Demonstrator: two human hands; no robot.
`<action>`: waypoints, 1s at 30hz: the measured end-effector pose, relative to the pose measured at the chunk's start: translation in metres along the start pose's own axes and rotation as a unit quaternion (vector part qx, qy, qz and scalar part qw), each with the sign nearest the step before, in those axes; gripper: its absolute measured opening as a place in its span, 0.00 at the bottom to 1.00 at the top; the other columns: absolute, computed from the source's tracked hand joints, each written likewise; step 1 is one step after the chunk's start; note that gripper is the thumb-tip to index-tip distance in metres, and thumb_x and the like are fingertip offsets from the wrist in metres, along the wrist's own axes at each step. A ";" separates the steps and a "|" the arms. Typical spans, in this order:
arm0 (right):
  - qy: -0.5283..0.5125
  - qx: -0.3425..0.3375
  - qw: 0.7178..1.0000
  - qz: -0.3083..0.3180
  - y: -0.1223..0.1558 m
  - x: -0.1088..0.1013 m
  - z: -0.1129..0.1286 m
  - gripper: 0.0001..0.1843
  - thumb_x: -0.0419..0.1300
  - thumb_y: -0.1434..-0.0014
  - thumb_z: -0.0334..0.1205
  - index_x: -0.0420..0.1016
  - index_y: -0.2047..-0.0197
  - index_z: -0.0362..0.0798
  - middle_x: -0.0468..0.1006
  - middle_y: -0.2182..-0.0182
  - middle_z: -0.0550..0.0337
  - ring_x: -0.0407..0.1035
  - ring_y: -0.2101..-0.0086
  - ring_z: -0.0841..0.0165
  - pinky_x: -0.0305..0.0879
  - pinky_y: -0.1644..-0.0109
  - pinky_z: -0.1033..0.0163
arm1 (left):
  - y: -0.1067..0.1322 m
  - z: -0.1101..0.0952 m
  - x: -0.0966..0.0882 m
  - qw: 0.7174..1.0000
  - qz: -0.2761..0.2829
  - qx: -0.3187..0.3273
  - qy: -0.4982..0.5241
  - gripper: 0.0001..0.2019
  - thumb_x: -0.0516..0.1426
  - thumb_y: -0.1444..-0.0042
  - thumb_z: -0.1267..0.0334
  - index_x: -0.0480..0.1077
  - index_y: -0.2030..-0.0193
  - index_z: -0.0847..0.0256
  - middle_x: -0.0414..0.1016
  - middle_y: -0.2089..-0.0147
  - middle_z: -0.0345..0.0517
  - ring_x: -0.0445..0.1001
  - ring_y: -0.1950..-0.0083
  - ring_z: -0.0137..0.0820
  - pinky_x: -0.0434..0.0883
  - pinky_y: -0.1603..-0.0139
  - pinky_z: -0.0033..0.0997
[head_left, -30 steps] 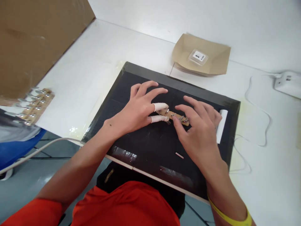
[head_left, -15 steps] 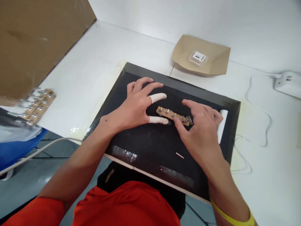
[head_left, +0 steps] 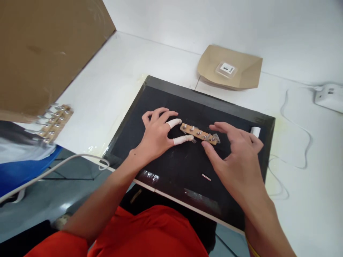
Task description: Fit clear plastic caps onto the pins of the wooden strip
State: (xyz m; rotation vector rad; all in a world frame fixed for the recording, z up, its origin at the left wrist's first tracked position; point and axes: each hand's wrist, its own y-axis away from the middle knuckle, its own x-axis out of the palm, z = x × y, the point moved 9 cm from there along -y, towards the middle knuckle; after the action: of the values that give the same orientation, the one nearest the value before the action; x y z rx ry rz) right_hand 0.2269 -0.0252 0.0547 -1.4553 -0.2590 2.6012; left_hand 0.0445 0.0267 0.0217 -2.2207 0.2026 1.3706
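Note:
A tan strip with several metal studs (head_left: 198, 133) lies on the black mat (head_left: 171, 103). My left hand (head_left: 158, 132) rests at the strip's left end, its white-capped forefinger and thumb touching that end on either side. My right hand (head_left: 237, 160) hovers over the strip's right end with fingers spread; the thumb tip sits just below the strip. A small metal pin (head_left: 205, 176) lies on the mat under my right hand.
A brown paper tray (head_left: 241, 76) holding a small clear packet (head_left: 226, 69) stands behind the mat. More studded strips (head_left: 55, 119) lie at the left beside a cardboard sheet (head_left: 45, 46). A white roll (head_left: 255, 131), a white adapter (head_left: 329, 95) and its cable (head_left: 294, 125) are at the right.
My left hand has drawn in to pinch at the strip's left end. My right hand has lifted off the strip and spread. The view has shifted slightly.

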 end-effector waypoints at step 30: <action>-0.039 0.171 0.984 -0.015 0.089 -0.022 -0.046 0.26 0.58 0.36 0.61 0.80 0.46 0.53 0.85 0.48 0.50 0.75 0.45 0.47 0.55 0.33 0.35 | 0.043 0.007 -0.015 0.981 0.087 0.092 -0.149 0.26 0.61 0.33 0.39 0.78 0.40 0.57 0.75 0.32 0.59 0.69 0.31 0.58 0.55 0.34 0.64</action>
State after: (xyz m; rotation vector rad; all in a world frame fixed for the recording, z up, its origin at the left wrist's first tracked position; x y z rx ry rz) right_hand 0.2735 -0.1131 0.0290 -1.2241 0.1501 2.5224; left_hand 0.0156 -0.0084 0.0174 -1.8561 0.4068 1.6853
